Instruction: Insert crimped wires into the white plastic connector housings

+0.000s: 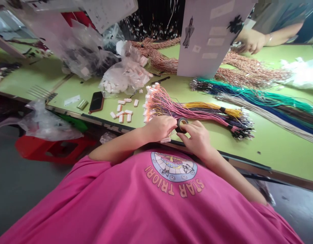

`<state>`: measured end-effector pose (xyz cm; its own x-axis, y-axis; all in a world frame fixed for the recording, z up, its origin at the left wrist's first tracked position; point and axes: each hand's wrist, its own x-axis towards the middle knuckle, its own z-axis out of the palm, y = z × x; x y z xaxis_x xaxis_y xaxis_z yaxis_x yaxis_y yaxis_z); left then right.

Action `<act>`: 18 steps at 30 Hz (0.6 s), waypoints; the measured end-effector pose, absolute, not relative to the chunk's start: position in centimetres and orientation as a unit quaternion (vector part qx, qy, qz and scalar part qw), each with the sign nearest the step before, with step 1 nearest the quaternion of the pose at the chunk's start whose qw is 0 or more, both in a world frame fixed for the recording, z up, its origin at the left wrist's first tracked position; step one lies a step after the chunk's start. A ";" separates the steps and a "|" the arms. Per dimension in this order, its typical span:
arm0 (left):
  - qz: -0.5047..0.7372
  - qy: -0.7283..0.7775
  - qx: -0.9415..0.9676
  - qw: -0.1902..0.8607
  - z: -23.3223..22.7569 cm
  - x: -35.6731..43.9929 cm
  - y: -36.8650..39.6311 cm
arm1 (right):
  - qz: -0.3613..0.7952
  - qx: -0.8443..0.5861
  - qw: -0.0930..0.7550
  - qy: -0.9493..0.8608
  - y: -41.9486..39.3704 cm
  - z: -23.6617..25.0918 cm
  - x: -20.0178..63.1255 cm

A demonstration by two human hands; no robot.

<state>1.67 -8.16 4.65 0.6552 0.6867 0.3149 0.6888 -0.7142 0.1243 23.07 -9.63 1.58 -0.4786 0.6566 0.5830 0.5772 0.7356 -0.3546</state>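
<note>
At the frame's center, a small black tape roll [181, 124] sits pinched between the closed left hand [160, 128] and the curled fingers of the right hand [197, 138], beside pink wires [187, 110] running rightward.
</note>
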 end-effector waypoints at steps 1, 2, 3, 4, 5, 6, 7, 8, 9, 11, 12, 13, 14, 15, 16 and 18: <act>-0.161 -0.356 -0.920 0.008 4.5 1.8 -8.2 | 0.068 -0.380 0.377 -0.842 -9.8 1.5 23.2; -0.152 -0.333 -0.931 0.013 4.4 2.1 -8.4 | 0.086 -0.403 0.385 -0.826 -9.9 1.4 23.3; -0.139 -0.309 -0.941 0.017 4.4 2.3 -8.4 | 0.111 -0.427 0.384 -0.811 -9.8 1.3 23.5; -0.122 -0.288 -0.950 0.023 4.6 2.7 -8.4 | 0.142 -0.450 0.372 -0.799 -9.5 1.1 23.7; -0.099 -0.273 -0.956 0.027 4.8 3.1 -8.2 | 0.179 -0.471 0.354 -0.788 -9.1 0.9 24.0; -0.074 -0.270 -0.960 0.031 5.0 3.6 -7.8 | 0.218 -0.489 0.337 -0.774 -8.6 0.7 24.4; -0.048 -0.281 -0.958 0.034 5.4 4.1 -7.1 | 0.257 -0.504 0.330 -0.755 -8.0 0.5 24.8; -0.025 -0.310 -0.950 0.038 5.7 4.7 -6.2 | 0.294 -0.517 0.335 -0.731 -7.4 0.3 25.3; -0.007 -0.349 -0.936 0.043 6.1 5.3 -5.0 | 0.327 -0.529 0.357 -0.697 -6.9 0.1 25.9; 0.031 -0.438 -0.897 0.055 6.4 6.4 -2.5 | 0.389 -0.539 0.443 -0.602 -6.0 0.1 27.0; 0.062 -0.468 -0.880 0.053 6.4 6.9 -1.2 | 0.417 -0.533 0.492 -0.548 -5.8 0.2 27.6; 0.105 -0.489 -0.865 0.038 6.1 7.3 -0.1 | 0.440 -0.522 0.537 -0.496 -5.7 0.4 28.1; 0.147 -0.500 -0.853 0.018 5.8 7.5 0.8 | 0.456 -0.508 0.575 -0.451 -5.7 0.6 28.5; 0.181 -0.505 -0.844 -0.005 5.3 7.7 1.6 | 0.465 -0.494 0.606 -0.415 -5.9 0.8 28.8; 0.204 -0.507 -0.837 -0.027 4.8 7.8 2.1 | 0.469 -0.483 0.628 -0.389 -6.0 0.9 29.1; 0.213 -0.503 -0.836 -0.052 3.8 7.7 2.6 | 0.476 -0.469 0.653 -0.355 -6.5 1.1 29.4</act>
<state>7.71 2.62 3.81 0.4034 0.8191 -0.4079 0.8633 -0.4884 -0.1269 29.39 -6.53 1.12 0.2943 0.9556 0.0166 -0.2896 0.1058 -0.9513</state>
